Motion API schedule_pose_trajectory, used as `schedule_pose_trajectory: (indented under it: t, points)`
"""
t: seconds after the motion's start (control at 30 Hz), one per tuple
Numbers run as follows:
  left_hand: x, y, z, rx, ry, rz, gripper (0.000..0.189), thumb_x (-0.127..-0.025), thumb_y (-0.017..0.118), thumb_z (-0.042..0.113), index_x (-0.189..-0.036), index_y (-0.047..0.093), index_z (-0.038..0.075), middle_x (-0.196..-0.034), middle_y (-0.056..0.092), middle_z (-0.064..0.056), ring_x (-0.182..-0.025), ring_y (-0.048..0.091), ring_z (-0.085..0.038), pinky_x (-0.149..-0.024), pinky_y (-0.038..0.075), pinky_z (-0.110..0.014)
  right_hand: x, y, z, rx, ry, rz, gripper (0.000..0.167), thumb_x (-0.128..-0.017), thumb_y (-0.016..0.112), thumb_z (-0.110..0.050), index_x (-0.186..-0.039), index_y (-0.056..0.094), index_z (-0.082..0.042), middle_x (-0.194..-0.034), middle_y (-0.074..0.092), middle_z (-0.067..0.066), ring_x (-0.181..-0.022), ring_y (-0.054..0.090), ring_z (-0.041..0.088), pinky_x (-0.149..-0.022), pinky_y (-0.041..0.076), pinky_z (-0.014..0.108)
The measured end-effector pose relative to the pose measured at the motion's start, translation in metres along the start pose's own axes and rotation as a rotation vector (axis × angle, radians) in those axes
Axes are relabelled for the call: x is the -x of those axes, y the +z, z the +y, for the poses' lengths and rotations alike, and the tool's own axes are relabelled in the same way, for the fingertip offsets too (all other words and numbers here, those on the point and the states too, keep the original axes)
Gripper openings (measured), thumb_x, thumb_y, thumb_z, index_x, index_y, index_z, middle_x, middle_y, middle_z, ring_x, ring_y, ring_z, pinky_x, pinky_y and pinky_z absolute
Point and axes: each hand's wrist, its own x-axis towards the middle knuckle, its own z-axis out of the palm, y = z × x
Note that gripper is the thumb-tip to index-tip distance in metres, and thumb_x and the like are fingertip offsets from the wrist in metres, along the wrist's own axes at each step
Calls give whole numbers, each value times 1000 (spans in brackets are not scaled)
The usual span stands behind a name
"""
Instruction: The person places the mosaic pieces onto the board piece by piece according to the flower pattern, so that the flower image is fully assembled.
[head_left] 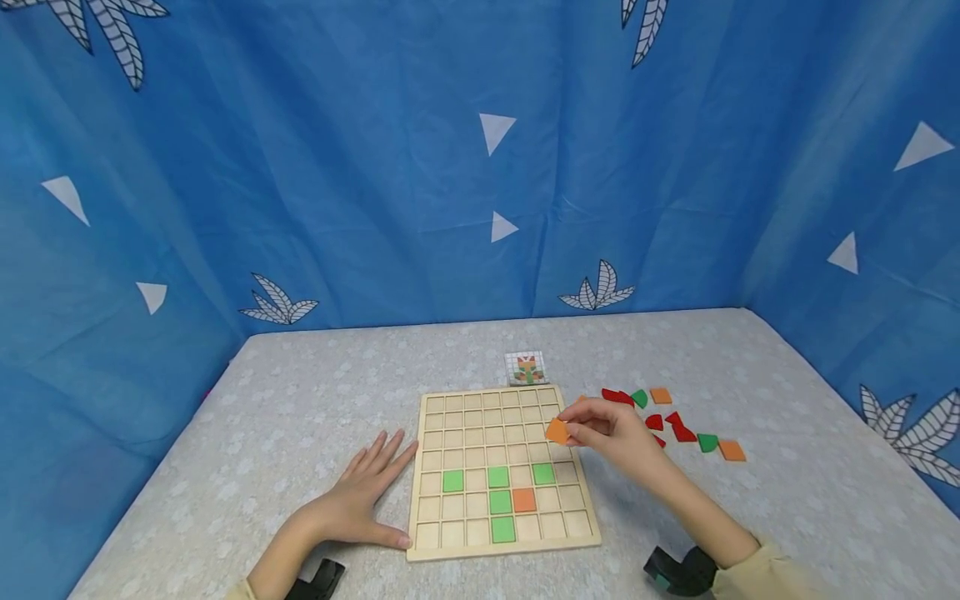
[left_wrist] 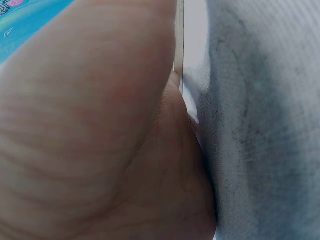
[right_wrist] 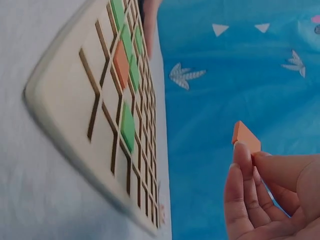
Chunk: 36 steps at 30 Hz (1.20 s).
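Mostly outside grip (head_left: 621,435), apparently: orange piece (head_left: 557,431)

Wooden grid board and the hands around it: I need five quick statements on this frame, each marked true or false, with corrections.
1. The right hand pinches an orange piece. True.
2. Five green squares sit in the board. True.
3. The left hand grips a green square. False: it lies flat with fingers spread at the board's left edge, holding nothing.
4. In the head view, the patterned card is beyond the board's far edge. True.
5. The red pieces lie left of the board. False: they lie to its right in the head view.
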Motion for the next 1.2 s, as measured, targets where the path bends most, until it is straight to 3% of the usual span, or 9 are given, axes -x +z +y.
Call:
schedule_pose_trajectory:
  t: [0.3,0.53,0.8,0.97,1.07,1.2]
  points:
    - [-1,-1,-1,-23,9,18,116,-64,76,61,-150,18,7,-153,5,-20,-137,-4,-42,-102,-1,-62,-9,38,-6,-125,7,-109,17,-90,59,3,-105,61,11,-92,64,18,-81,66,33,-74,52,43]
    - [-1,-2,0,-19,4,21,115,-65,76,60,-150,19,7,-153,5,-20,-137,-3,-42,-102,-1,-62,-14,62,-3,-124,-19,-152,13,-91,58,3,-102,64,6,-89,66,14,-79,65,37,-71,53,42]
    - [0,0,1,-16,5,19,115,-65,76,60,-150,19,7,-153,5,-21,-137,-3,-43,-102,0,-63,-17,78,5,-208,88,-169,11,-90,59,3,-99,65,6,-82,64,11,-71,65,30,-65,55,35]
    - [1,3,0,-10,3,12,115,-65,75,61,-150,18,9,-153,5,-19,-137,-4,-42,-102,-1,-63,-15,85,14,-113,76,-189,7,-89,63,-1,-94,68,-1,-77,63,6,-64,62,21,-56,50,24]
    - [1,4,-1,-10,5,14,115,-65,75,61,-150,19,10,-153,5,-19,-137,-3,-42,-102,0,-63,-13,88,18,-32,31,-197,6,-88,65,-3,-90,69,-7,-76,63,3,-62,61,18,-55,49,23]
    - [1,4,-1,-18,9,24,115,-64,76,61,-150,20,9,-153,6,-19,-137,-2,-42,-102,0,-64,-12,91,19,-20,21,-199,3,-86,67,-4,-88,69,-6,-75,63,1,-62,60,16,-57,50,24]
